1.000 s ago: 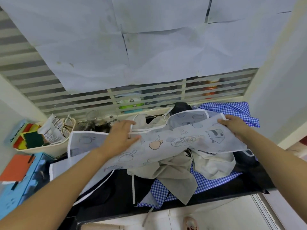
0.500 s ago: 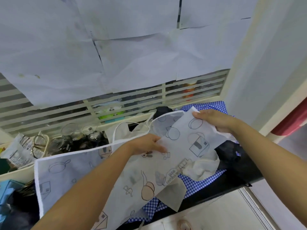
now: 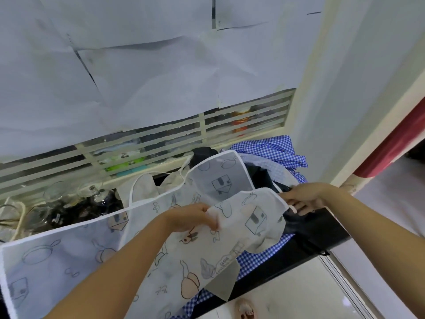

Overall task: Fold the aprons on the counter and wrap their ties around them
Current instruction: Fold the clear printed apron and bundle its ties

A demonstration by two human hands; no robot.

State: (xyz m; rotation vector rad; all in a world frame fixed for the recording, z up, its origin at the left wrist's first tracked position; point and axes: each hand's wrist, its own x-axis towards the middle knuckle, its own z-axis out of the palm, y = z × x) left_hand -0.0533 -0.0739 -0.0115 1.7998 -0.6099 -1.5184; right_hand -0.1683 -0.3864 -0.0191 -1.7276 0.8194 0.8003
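Left hand is shown through the head camera pinching a bunch of thin cloth near the middle of a printed apron, with the fingers curled into the fabric. Right hand is shown gripping the same apron's white-bound edge at the far right, with the fingers curled under the cloth. Between the two hands, one section of the apron is held doubled over itself. The rest is spread to the left across a black counter. A white neck loop is seen lying loose behind the apron, wound round nothing.

The task is judged to be at an early stage. Only a first fold of this one apron appears to be under way, and no finished bundle can be seen anywhere. A blue checked apron, a dark apron and a beige apron are seen heaped unfolded beneath and behind it. All of them, it is judged, remain to be folded and tied.

Glass jars are seen at the left below the slatted window. Something dark is visible in or around them, but what it is cannot be told. An orange-lidded jar is glimpsed behind the slats, and its contents are hidden.
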